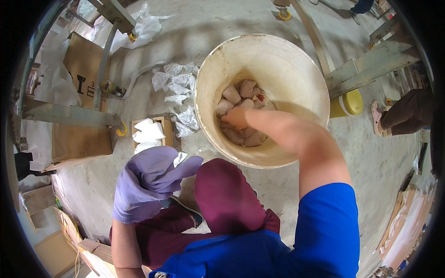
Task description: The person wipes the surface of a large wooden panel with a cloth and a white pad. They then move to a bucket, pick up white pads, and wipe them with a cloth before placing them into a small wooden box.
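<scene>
My left hand (pixel 155 178) wears a purple knitted glove and is closed, with a small shiny white piece (pixel 180 159) between its thumb and fingers. Just beyond it, white packets (pixel 149 132) lie in a small open cardboard box (pixel 166 129). My bare right hand (pixel 235 117) reaches deep into a large cream-coloured round bin (pixel 296 69). It touches greyish-pink wrapped lumps (pixel 232 94) at the bottom, several of them piled together. A small red bit (pixel 260 97) shows among them. The right fingers are blurred and partly hidden against the lumps.
Clear crumpled plastic bags (pixel 178 81) lie on the floor left of the bin. Metal frames on yellow castors (pixel 121 129) stand at left and right. A large cardboard sheet (pixel 83 116) leans at left. A yellow tub (pixel 348 103) and another person's legs (pixel 410 111) are at right.
</scene>
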Tool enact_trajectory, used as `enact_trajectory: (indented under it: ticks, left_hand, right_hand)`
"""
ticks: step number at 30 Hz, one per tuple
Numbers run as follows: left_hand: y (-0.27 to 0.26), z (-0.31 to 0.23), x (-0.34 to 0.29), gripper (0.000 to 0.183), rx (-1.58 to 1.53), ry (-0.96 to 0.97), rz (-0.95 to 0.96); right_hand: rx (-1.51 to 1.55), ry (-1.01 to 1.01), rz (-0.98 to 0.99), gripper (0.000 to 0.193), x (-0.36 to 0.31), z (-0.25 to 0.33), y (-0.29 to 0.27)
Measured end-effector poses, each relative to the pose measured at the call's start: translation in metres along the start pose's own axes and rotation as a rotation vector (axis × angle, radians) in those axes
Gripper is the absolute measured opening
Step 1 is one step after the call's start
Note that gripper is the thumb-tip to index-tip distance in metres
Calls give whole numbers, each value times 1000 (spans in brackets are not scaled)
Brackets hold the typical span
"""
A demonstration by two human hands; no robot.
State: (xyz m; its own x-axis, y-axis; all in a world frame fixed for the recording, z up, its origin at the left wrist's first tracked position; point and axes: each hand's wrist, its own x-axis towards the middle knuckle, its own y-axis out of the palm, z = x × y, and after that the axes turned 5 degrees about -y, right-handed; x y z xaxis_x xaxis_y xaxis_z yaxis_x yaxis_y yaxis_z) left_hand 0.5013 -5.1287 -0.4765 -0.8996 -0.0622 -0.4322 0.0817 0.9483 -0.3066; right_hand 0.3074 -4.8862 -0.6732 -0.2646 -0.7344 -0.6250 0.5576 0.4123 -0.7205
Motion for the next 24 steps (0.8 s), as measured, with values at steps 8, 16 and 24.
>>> enact_trajectory:
  ticks: [8,16,24]
  left_hand:
    - [1,-14,18,71,-307,-358,81]
    - [-6,2,34,70,164,-122,45]
    - [-10,2,46,59,291,56,128]
  right_hand:
    - [-320,259,-71,29,-35,-79,-10]
    - [-330,-281,55,59,-5,-10,26]
    - [-543,203,415,27,-8,-63,18]
